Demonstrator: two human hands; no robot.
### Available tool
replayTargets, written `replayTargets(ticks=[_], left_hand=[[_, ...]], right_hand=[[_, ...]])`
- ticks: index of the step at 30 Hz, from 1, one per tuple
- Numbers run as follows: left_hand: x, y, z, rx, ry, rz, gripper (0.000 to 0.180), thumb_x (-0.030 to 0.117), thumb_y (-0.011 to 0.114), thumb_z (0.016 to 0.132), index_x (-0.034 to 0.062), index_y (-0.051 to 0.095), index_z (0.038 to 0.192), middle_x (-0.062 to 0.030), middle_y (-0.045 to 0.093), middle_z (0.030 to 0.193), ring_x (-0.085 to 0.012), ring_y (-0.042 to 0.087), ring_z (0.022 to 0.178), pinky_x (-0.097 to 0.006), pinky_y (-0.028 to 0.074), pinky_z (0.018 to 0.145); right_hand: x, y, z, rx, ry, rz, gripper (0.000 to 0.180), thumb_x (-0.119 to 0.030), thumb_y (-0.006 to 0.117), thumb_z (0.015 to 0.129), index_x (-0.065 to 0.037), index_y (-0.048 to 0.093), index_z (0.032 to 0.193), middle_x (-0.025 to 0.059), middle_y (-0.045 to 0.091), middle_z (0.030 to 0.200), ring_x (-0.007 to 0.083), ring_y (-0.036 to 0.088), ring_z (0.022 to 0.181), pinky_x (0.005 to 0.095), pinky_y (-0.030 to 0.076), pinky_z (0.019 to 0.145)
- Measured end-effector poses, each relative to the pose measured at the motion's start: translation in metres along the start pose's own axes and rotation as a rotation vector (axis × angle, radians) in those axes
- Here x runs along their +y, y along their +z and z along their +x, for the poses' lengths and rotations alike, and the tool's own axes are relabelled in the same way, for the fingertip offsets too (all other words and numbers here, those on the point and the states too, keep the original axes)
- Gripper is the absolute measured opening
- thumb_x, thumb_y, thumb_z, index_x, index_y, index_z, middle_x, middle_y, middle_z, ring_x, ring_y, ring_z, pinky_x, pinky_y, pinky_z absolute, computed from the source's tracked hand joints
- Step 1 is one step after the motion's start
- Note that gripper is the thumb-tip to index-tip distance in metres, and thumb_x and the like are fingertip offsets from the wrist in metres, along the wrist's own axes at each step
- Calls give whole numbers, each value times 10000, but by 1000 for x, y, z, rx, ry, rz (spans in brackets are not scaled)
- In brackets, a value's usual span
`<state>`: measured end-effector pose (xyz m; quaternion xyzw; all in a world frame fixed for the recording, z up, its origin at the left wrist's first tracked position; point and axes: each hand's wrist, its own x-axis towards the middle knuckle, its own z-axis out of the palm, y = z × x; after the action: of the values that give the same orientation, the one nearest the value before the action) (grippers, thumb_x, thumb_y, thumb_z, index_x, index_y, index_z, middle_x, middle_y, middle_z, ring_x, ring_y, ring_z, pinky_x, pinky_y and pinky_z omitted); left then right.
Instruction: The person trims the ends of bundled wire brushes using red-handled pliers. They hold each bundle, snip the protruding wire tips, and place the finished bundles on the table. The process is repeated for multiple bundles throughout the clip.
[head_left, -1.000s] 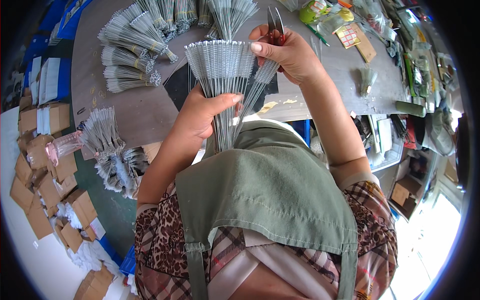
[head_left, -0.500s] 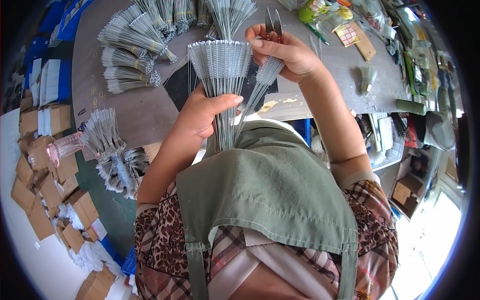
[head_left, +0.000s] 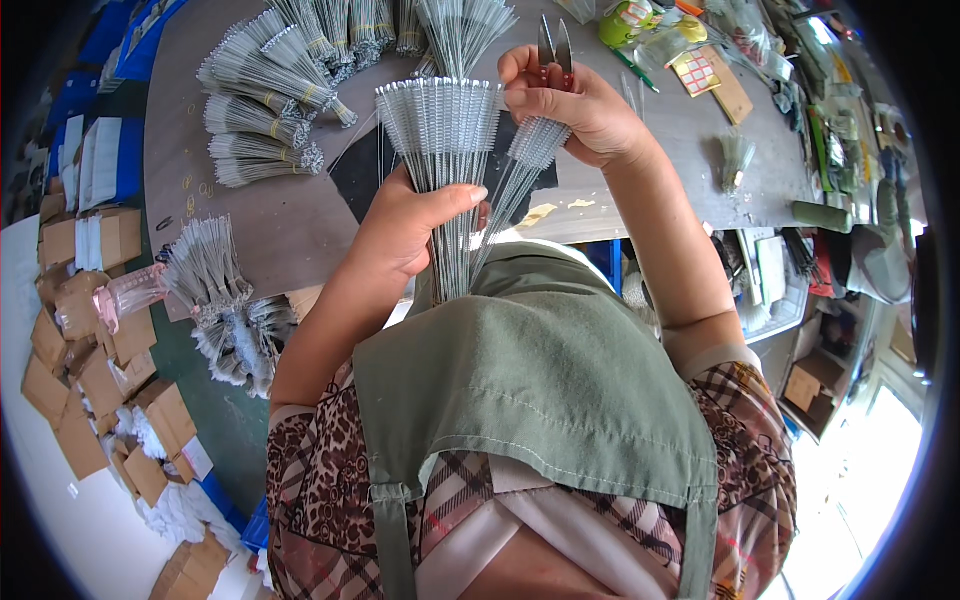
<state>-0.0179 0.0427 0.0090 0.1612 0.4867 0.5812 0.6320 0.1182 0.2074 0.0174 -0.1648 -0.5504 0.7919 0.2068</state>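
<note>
green apron (head_left: pixel 540 400) fills the near part of the view, over a patterned shirt (head_left: pixel 320 480). above it the left hand (head_left: pixel 415 225) is closed round the wire stems of a fan of brushes (head_left: pixel 440 110), thumb across the front, holding them upright with the bristle ends in an even row at the top. just beside it the right hand (head_left: pixel 575 110) grips small scissors (head_left: pixel 555 45), blades pointing up and nearly together, and its fingers also pinch a few loose brushes (head_left: pixel 535 145) whose stems slant down towards the left hand. both hands are above the near edge of the grey table (head_left: pixel 260 230), with a black mat (head_left: pixel 365 175) under them.

on the table, bundles (head_left: pixel 265 110) of the same brushes lie fanned out at the far left, tied with bands, and more bundles run along the far edge. another heap (head_left: pixel 215 300) hangs over the table's near left corner, next to a pink plastic piece (head_left: pixel 125 292).

on the floor at the left, flat cardboard boxes (head_left: pixel 80 380) are scattered; i cannot tell what is in them. at the far right lie a green cup (head_left: pixel 630 20), a card of stickers (head_left: pixel 697 72), a small tuft of brushes (head_left: pixel 737 160) and a green roll (head_left: pixel 822 216).
</note>
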Motion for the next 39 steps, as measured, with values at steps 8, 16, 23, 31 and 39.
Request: replayTargets(ticks=[8,16,23,31,39], left_hand=[[6,2,0,-27,-35,-16,214,42,637,746,-52,590,933,-128,630,832,-191,626,700,-315,532,620],[-1,4,4,-42,-81,-48,265,-18,626,726,-30,561,983,-98,618,879,-170,617,749,-300,518,666],[-8,8,6,-46,-137,-32,242,-8,612,742,-39,564,977,-100,619,878,-164,613,763,-293,510,686],[-12,1,1,-62,-216,-80,241,12,628,731,-42,571,959,-114,621,872,-176,616,744,-312,518,691],[-16,0,-2,-73,-219,-134,281,17,660,725,-20,565,987,-83,610,872,-150,598,768,-286,495,725]], right_hand=[[9,-10,2,-29,-1,43,199,-218,718,762,-82,581,811,-65,516,703,26,463,665,182,361,598],[2,-18,15,142,10,-490,375,-388,411,940,-33,530,921,-1,456,683,72,458,694,227,401,649],[-2,8,42,264,-7,-881,534,-538,541,827,-8,556,886,-12,456,634,58,445,587,223,383,520],[1,-20,-3,-51,276,-319,352,-464,642,782,-121,565,801,-57,533,663,3,449,555,154,303,432],[6,-15,-16,-14,128,-224,207,-263,693,778,-99,576,823,-48,570,687,1,461,557,149,329,464]])
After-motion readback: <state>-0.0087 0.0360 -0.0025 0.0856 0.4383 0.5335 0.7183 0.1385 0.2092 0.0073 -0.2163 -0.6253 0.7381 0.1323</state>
